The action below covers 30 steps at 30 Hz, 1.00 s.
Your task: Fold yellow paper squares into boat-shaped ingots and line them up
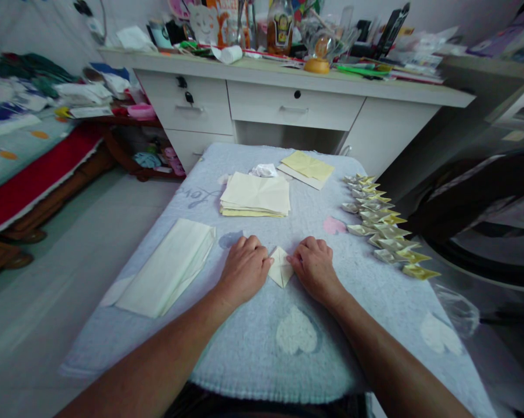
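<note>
A small folded paper diamond (280, 268) in cream lies on the cloth-covered table between my two hands. My left hand (247, 266) pinches its left corner between thumb and curled fingers. On the opposite corner, my right hand (315, 266) has its thumb and fingers closed in the same way. Creases run across the middle of the diamond. Just beyond my hands sits a stack of creased paper sheets (257, 194), cream and yellow. To the right stand several folded paper boats (384, 229) in rows, in white and yellow.
A long folded bundle of pale paper (168, 267) lies on the table's left. Behind the stack are a crumpled white paper (263, 170) and a few yellow and white sheets (308, 168). A white desk (297, 104) with a cluttered top stands beyond; a washing machine (484, 215) is at right.
</note>
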Available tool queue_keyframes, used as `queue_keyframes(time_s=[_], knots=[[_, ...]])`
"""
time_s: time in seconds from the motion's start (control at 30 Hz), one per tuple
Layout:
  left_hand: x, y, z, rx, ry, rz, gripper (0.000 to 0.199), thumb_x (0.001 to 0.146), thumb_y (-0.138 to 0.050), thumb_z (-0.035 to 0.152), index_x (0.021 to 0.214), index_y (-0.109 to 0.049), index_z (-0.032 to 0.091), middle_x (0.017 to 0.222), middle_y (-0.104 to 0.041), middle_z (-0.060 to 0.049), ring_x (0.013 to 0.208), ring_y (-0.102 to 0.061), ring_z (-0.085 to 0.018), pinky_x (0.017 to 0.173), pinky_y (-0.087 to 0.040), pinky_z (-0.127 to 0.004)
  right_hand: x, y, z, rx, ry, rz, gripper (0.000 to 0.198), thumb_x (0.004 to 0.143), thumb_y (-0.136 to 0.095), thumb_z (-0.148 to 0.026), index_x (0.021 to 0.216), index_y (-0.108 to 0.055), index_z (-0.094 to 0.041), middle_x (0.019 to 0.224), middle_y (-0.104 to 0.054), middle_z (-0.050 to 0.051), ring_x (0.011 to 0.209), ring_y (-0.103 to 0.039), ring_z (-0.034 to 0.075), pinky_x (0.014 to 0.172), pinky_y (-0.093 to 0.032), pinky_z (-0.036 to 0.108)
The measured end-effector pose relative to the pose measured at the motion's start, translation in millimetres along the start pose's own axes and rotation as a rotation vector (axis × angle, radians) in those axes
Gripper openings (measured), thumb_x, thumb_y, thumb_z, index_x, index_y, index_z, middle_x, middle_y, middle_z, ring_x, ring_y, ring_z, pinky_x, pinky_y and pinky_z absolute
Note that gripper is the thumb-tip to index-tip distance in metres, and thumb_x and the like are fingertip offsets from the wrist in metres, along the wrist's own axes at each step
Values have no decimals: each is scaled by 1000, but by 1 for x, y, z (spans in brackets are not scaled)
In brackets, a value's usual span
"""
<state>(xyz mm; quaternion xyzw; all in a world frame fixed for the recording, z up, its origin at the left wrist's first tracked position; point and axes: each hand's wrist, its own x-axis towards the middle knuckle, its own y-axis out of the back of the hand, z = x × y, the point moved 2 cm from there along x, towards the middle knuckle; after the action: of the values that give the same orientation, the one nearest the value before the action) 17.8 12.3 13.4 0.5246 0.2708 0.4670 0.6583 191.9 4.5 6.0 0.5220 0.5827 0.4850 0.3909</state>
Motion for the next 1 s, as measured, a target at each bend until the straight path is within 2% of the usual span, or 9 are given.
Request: queue_keyframes(time_s=[0.37, 1.0], knots=[[-1, -4, 2, 55, 13, 22, 21, 91, -52, 30, 79, -63, 17, 93, -56, -8, 92, -49, -24, 84, -43, -42, -1, 0, -3, -17, -6, 12, 23, 93, -52, -38, 86, -65, -19, 103, -57, 9, 97, -45, 26, 82, -36, 38], [0, -4, -2, 23, 40, 44, 22, 89, -55, 30, 72, -61, 18, 90, -56, -9, 89, -49, -25, 81, -44, -43, -1, -1, -6, -67, -23, 23, 22, 93, -52, -37, 87, -65, -19, 103, -56, 10, 97, -44, 26, 80, -34, 39]])
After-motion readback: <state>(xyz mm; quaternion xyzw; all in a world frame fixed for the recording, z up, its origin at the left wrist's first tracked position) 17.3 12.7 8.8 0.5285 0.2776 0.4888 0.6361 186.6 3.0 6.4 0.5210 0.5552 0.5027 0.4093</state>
